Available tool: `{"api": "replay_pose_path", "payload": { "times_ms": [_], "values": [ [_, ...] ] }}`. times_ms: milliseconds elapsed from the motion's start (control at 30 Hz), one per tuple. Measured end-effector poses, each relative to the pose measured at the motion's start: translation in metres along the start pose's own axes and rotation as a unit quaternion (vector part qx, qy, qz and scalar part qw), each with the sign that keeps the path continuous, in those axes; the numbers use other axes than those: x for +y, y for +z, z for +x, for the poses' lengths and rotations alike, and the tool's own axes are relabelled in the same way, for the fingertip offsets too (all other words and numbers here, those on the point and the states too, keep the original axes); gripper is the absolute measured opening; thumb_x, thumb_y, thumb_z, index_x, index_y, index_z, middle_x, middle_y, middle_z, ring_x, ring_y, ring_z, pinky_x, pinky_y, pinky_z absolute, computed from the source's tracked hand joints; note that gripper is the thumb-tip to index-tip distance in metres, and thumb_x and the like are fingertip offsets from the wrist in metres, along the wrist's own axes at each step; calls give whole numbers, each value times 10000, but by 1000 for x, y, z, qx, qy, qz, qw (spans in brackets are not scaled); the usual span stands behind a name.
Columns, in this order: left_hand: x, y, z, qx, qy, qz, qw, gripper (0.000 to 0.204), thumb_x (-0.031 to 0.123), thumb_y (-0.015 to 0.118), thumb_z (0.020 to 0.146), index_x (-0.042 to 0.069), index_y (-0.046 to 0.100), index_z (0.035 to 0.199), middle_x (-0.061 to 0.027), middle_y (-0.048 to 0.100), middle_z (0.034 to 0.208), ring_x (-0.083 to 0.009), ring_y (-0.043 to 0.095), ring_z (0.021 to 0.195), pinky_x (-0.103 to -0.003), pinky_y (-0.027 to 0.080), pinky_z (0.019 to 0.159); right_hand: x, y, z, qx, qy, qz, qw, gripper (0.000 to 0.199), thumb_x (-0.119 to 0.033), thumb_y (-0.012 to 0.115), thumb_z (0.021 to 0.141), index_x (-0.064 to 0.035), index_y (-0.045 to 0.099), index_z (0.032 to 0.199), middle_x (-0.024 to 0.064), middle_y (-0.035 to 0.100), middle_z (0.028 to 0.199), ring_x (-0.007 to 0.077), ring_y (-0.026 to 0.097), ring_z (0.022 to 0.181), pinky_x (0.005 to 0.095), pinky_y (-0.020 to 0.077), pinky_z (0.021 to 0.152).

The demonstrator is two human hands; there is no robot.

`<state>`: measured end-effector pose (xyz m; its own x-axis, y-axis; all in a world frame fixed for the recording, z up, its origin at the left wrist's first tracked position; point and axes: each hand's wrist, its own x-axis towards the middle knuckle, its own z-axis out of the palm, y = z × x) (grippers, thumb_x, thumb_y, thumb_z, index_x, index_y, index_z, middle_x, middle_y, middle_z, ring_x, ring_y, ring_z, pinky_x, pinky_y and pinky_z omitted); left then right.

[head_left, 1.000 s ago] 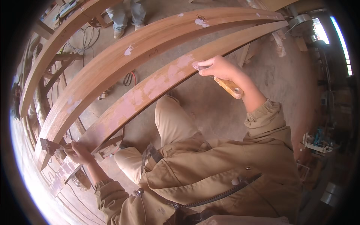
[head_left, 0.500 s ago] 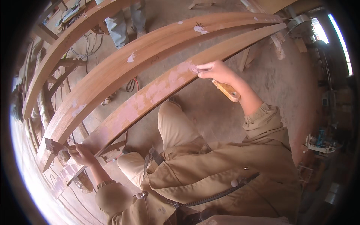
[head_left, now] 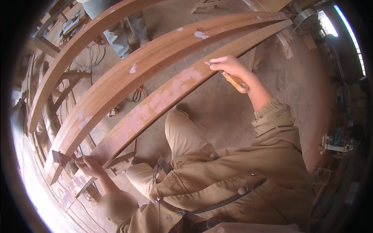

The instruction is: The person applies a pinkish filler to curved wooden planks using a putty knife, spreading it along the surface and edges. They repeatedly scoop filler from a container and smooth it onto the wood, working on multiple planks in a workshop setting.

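In my right hand is a putty knife with a wooden handle. Its blade is pinched by the fingers over the near wooden beam, just past the upper right end of a pink putty patch. Whether the blade touches the wood I cannot tell. At the beam's lower left, my left hand grips a wide scraper with putty smeared on its blade. Smooth pink filler covers much of the near beam's face between my hands.
Beyond lies a curved beam with small pale putty spots, and another curved beam farther left. A person's legs stand behind them. Cables lie on the floor. Wooden supports prop up the near beam.
My right hand and the putty knife have moved up and right along the near beam, off the pink patch's end. My left hand keeps its hold on the scraper. The view has shifted slightly.
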<state>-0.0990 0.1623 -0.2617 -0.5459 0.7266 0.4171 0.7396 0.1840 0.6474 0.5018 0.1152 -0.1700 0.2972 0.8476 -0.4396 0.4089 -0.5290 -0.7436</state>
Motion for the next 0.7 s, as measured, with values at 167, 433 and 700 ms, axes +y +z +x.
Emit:
{"api": "replay_pose_path", "payload": {
  "times_ms": [167, 433, 700],
  "values": [
    [8, -2, 0, -43, -46, 10, 998, 537, 378, 549, 824, -30, 495, 1171, -201, 588, 1014, -335, 566, 916, -422, 427, 792, 47, 40, -3, 110, -71, -2, 991, 435, -207, 679, 750, -87, 592, 1159, 81, 668, 903, 81, 580, 745, 247, 465, 697],
    [-17, 10, 5, 60, 63, 40, 995, 482, 441, 543, 829, -9, 569, 1001, -174, 632, 837, -325, 605, 741, -430, 457, 637, 39, 4, 13, 22, -50, -9, 998, 458, -246, 704, 701, -44, 621, 1104, 107, 671, 931, 130, 593, 695, 260, 474, 627],
    [9, -8, 4, -48, -10, 47, 998, 654, 426, 518, 859, -75, 393, 1260, -260, 533, 1133, -373, 543, 1012, -427, 434, 853, 13, 15, 6, 15, -1, -117, 993, 320, -238, 699, 633, -7, 683, 854, 124, 650, 724, 169, 592, 629, 302, 458, 605]
  ]
}}
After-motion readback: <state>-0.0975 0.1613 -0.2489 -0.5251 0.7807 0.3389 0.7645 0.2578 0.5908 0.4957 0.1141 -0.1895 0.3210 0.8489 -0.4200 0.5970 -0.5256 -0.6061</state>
